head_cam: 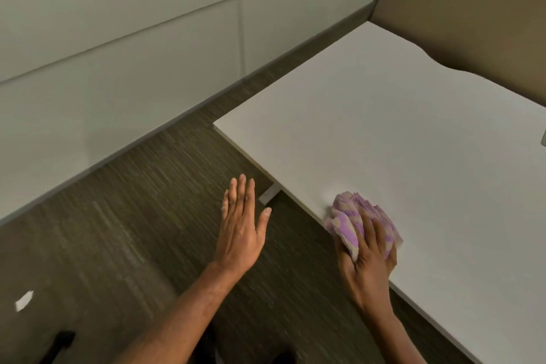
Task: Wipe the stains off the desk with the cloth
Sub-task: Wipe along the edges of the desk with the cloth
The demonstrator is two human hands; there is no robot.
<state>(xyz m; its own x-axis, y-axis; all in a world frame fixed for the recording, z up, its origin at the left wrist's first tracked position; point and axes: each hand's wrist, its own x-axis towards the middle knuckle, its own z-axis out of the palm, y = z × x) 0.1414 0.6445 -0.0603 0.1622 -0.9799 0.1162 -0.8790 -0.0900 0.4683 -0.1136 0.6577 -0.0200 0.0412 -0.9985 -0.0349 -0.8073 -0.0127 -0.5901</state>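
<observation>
Cloth (351, 213) — one — gripped by right hand (367, 263) on one desk (413, 127).

The white rectangular tabletop (399, 133) lies open past the bunched purple cloth (353, 217); a tan partition panel (472, 9) blocks its far edge.

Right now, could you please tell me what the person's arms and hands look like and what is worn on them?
Both forearms are bare, with no sleeves, watch or gloves in view. The left hand wears a thin ring on one finger; the right hand shows none.
</observation>
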